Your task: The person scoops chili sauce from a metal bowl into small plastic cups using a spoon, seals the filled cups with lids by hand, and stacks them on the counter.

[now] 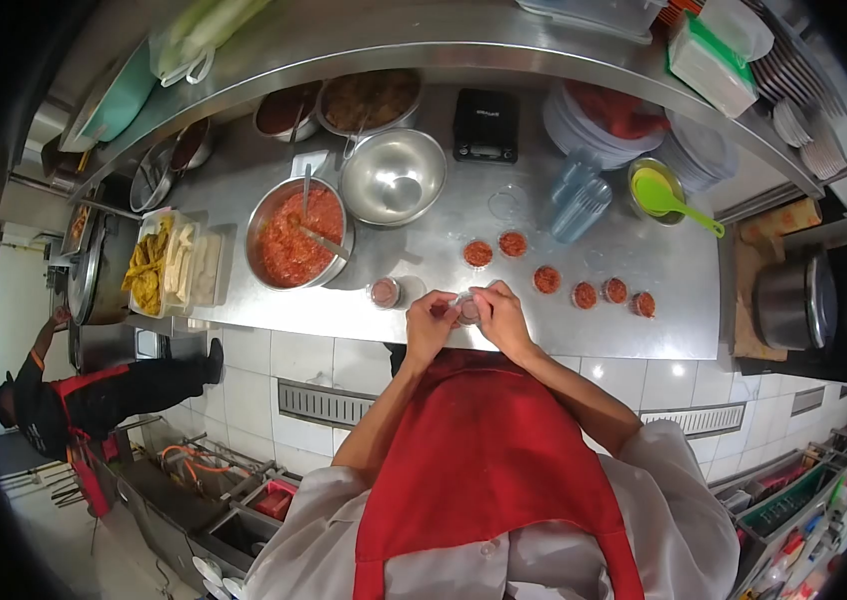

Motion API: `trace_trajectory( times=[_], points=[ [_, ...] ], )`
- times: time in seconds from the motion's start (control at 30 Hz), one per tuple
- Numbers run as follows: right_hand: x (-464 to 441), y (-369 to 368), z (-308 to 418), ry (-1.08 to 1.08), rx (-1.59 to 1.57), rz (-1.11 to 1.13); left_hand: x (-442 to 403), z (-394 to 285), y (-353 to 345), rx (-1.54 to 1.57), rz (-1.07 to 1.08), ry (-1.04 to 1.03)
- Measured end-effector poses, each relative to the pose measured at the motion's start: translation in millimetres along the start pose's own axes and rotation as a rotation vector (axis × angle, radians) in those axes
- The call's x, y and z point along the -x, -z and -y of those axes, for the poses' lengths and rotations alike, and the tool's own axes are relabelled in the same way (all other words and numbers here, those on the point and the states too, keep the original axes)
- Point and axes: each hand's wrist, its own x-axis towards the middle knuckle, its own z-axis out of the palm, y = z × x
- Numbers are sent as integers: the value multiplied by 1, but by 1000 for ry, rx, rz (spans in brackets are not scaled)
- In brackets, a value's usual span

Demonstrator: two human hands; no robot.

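At the front edge of the steel counter, my left hand (431, 320) and my right hand (502, 318) pinch a small clear plastic cup (469, 311) between their fingers. Its contents look brownish, and my fingers partly cover its rim. Just left of my left hand stands a similar small cup (385, 292). Beyond and to the right of my right hand are several small cups of red sauce (547, 279). A large steel pot of chunky red sauce (294, 235), with spoons in it, sits to the left.
Behind the pot is a wide steel bowl (394, 178); a black scale (486, 125) lies farther back. Stacked clear cups (581, 205) and a green spoon (669, 197) are on the right. A shelf (424, 58) overhangs the back. Another person (74, 400) is at far left.
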Motion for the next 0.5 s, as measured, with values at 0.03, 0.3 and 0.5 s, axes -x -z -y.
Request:
trace_trajectory(
  times=[0.03, 0.3, 0.5],
  points=[
    [0, -2, 0, 6, 19, -12, -2, 4, -3, 41, -12, 34],
    [-19, 1, -4, -444, -402, 195, -18, 9, -3, 190, 11, 294],
    [-20, -8, -9, -540, -430, 212, -32, 11, 3, 42, 49, 355]
  ],
)
